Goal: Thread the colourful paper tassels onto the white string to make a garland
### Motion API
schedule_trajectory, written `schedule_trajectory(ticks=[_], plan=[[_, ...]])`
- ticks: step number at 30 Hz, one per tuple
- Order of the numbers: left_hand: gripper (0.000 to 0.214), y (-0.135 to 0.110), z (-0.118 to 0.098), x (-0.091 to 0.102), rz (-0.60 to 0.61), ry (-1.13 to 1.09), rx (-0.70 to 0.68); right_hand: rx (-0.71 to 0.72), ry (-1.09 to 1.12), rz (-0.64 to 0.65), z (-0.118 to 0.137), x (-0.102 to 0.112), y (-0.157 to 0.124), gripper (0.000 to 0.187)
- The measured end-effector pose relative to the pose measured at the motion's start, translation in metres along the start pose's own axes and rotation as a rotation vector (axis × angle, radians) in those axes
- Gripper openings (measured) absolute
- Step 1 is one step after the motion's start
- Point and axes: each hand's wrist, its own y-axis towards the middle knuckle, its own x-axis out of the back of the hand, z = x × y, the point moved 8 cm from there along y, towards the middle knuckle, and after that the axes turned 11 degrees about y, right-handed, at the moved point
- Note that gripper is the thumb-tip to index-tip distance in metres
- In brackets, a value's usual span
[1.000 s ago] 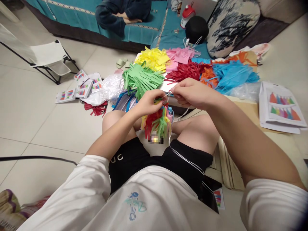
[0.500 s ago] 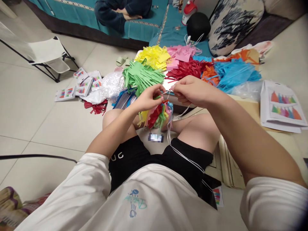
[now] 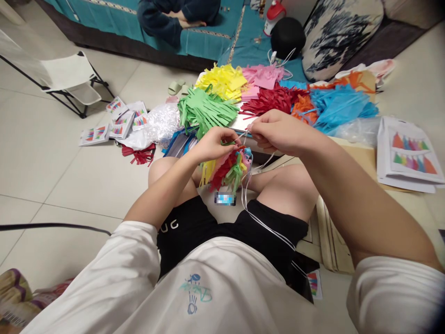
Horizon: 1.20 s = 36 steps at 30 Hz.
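My left hand (image 3: 219,143) is closed at the top of a bunch of coloured paper tassels (image 3: 225,171) in yellow, red, green, pink and blue. The bunch hangs between my bent legs. Just to the right, my right hand (image 3: 270,131) pinches a thin white string (image 3: 244,190). This string stretches briefly between the two hands, and its loose lengths hang down over my right thigh. My left fingers hide the tops of the tassels, and the right fingertips are partly covered by the hand itself.
Fringed paper stacks in green (image 3: 207,109), yellow (image 3: 222,82), dark red (image 3: 267,99) and blue (image 3: 342,105) lie on a low table ahead. Printed packets (image 3: 408,150) sit at right, more on the left floor. A white folding chair (image 3: 67,72) stands left; a person's legs (image 3: 177,18) rest on the sofa.
My left hand has lowered slightly and shifted a little to the right. The tassel bunch has swung and spread a bit. My right hand stays almost in place.
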Motion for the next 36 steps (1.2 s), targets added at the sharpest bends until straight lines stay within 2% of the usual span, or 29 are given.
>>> schedule_trajectory(ticks=[6, 11, 17, 22, 24, 29, 36], plan=[[0.016, 0.000, 0.000, 0.007, -0.076, 0.076, -0.009, -0.007, 0.007, 0.005, -0.003, 0.001, 0.001, 0.044], [0.017, -0.001, -0.002, 0.009, -0.077, 0.045, -0.004, -0.011, 0.013, -0.001, -0.004, 0.000, 0.001, 0.043], [0.017, 0.000, 0.001, 0.004, -0.031, -0.057, -0.005, -0.008, 0.007, 0.002, 0.001, -0.004, -0.001, 0.044], [0.029, 0.003, 0.012, -0.006, 0.053, -0.226, 0.017, -0.006, 0.004, 0.009, 0.000, -0.004, 0.000, 0.044], [0.032, 0.004, 0.014, -0.007, 0.064, -0.230, 0.022, -0.008, 0.004, 0.005, -0.001, -0.003, 0.001, 0.044], [0.022, 0.003, 0.008, 0.007, -0.002, 0.041, 0.009, -0.014, -0.015, -0.007, -0.003, 0.000, 0.002, 0.041], [0.012, 0.001, -0.012, 0.023, -0.066, 0.327, -0.129, -0.009, -0.026, 0.005, -0.006, 0.000, 0.003, 0.041]])
